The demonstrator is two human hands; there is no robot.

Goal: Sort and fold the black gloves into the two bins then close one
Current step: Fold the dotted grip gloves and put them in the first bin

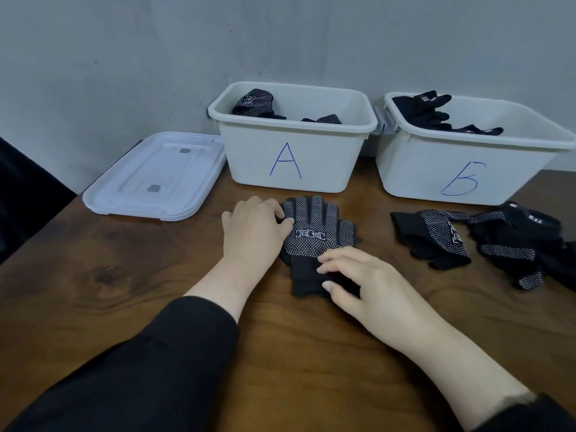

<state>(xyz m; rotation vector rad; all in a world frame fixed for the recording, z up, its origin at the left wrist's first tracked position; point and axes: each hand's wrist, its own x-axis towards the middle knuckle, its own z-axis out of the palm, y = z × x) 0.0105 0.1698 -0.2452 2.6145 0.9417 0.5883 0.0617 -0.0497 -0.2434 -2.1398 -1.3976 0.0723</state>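
While the left hand (254,227) presses flat, the right hand (358,282) pinches the black dotted fabric glove's (314,238) near cuff, bare wooden table (124,275) lying leftward.

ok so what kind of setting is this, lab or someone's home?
Probably a staged indoor sorting bench rather than a home: a wooden table against a bare grey wall, with two white bins hand-marked A and B.
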